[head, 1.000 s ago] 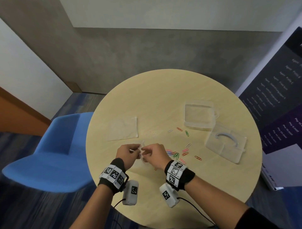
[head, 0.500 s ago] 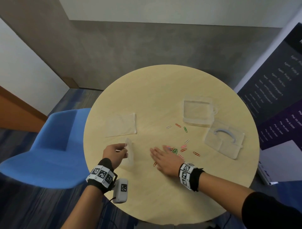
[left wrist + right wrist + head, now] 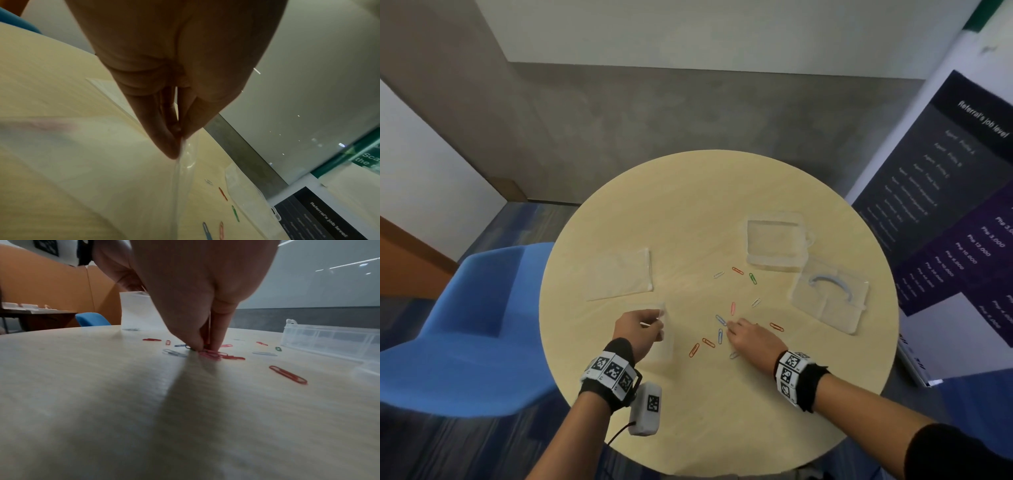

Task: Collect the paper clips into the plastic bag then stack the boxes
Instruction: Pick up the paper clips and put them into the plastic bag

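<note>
Your left hand [image 3: 637,331] is pinching the top edge of the clear plastic bag [image 3: 662,337], holding it upright with its bottom resting on the table [image 3: 688,212]. Your right hand [image 3: 751,339] is pressing its fingertips [image 3: 216,346] down into a cluster of paper clips [image 3: 211,354], pinching at them; you are not lifting any clear yet. More clips are lying scattered ahead of and beside that hand. Two clear boxes [image 3: 775,245] are sitting beyond your right hand, touching each other. A second flat bag [image 3: 619,274] is lying beyond your left hand.
</note>
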`<state>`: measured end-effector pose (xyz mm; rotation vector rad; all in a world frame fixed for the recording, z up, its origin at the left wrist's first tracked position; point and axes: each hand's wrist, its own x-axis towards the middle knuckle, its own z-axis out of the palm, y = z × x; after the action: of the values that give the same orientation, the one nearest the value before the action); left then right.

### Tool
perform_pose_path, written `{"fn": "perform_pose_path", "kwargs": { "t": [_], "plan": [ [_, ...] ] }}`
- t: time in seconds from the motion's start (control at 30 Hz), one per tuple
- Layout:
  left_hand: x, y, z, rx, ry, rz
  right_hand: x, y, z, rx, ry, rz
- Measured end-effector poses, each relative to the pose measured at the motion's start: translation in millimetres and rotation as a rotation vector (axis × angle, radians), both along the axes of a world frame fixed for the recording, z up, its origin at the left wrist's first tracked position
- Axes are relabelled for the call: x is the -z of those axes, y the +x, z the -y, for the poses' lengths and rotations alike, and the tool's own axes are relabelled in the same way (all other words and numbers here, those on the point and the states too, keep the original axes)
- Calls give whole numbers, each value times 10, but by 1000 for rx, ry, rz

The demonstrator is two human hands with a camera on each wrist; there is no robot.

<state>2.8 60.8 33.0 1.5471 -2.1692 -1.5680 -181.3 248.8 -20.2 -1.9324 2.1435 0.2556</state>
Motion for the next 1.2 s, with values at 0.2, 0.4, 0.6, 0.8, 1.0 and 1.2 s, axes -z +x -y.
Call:
{"fn": "perform_pose_path", "kwargs": {
  "t": [0.2,0.4,0.6,0.8,1.0,1.2],
  "plan": [
    [-51,-241,-111,-4,37,-38,-172,-121,265,104,8,94],
    [-57,-297,-134,2,40,-47,-292,-304,330,902,-412,705],
    [-52,-310,-163,41,36,-63,-676,128,554,1009,-431,1542],
    [-125,-323,-152,79,6,-59,-550,410,710,954,-361,1157],
    [-163,-285,-93,89,3,-58,-613,494,775,858,-379,1060],
    [-149,-291,-32,41,18,-49,-633,444,804,826,-301,1149]
  ]
}}
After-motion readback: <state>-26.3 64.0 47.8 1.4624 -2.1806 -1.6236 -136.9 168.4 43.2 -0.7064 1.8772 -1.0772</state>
